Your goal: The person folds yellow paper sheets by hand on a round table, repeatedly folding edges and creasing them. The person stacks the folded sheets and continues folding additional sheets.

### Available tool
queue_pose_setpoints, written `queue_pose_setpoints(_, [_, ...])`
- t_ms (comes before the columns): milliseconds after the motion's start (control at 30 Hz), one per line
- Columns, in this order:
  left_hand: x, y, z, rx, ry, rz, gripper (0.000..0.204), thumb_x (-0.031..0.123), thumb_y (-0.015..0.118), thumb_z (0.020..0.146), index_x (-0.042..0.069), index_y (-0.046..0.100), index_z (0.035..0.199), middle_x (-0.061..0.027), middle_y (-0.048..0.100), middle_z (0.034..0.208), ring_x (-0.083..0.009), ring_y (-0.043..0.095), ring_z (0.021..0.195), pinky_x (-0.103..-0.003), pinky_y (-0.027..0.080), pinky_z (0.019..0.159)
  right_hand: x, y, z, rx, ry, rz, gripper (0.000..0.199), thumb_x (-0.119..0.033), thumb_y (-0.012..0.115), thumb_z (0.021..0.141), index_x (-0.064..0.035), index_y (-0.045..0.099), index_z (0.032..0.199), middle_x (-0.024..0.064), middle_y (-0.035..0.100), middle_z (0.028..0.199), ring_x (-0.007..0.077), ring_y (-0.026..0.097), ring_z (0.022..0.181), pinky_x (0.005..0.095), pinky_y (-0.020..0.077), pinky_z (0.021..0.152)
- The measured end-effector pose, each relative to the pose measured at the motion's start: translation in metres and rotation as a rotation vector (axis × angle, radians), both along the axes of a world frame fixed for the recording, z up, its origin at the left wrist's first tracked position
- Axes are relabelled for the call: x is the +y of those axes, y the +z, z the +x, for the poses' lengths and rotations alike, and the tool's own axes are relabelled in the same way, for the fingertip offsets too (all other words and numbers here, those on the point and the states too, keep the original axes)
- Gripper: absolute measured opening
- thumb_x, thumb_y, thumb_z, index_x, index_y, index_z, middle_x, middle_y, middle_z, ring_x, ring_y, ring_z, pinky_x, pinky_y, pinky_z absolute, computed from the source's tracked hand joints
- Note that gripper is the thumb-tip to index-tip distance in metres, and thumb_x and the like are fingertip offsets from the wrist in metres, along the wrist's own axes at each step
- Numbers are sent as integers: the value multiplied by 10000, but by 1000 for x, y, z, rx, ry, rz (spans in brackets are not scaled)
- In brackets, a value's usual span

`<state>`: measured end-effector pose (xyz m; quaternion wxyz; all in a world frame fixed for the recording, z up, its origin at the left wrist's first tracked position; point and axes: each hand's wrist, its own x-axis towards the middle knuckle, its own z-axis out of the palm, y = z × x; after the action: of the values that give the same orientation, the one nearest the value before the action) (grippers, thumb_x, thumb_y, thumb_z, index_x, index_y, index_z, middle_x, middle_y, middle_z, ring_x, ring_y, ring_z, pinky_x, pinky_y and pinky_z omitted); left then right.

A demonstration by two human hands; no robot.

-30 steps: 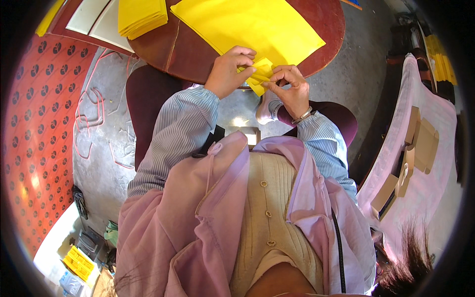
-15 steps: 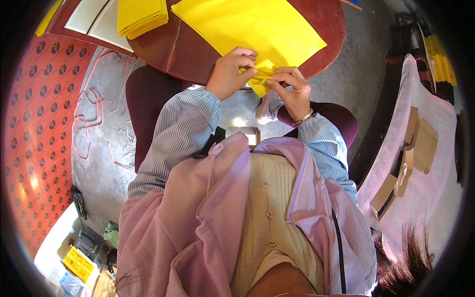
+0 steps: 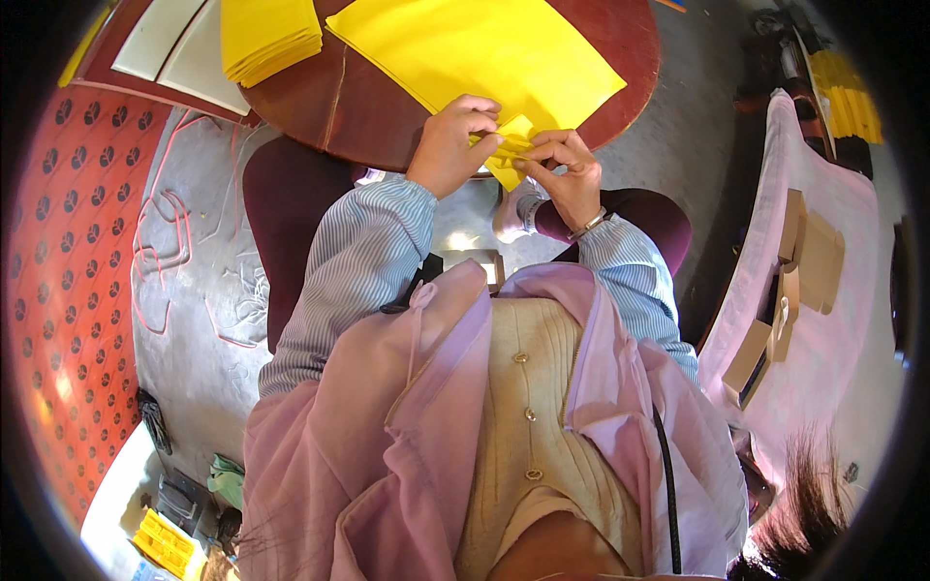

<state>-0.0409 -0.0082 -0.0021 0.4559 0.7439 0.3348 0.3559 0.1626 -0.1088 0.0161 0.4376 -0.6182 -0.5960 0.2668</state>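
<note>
the yellow piece [image 3: 511, 148] looks creased and bunched, perhaps thin cloth.

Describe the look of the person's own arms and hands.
Both the left hand and right hand are ungloved. Narrow blue-and-white striped sleeves, gathered at the wrists, cover the forearms, below a pink jacket. A silvery bracelet circles the right wrist.

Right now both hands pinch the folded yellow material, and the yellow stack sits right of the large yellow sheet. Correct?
Not quite: the head view shows the yellow stack left of the large yellow sheet. The left hand and right hand do pinch the folded yellow material.
</note>
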Motion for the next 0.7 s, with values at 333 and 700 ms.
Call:
queue_pose_setpoints(333, [2,0,1,-37,18,49,180,126,751,892,-39,764,962,-161,722,1237,-320,731,1080,-383,575,955,-2,-1,5,42,26,-1,161,-77,853,866,-43,817,1019,74,722,1121,124,699,859,268,576,790])
queue_pose_setpoints(700, [6,2,-3,-90,-43,42,199,132,725,904,-49,755,981,-190,706,1221,-356,705,1122,-398,563,983,3,1,7,97,22,-42,111,-56,787,951,-7,786,1050,63,699,1114,115,693,916,254,564,818])
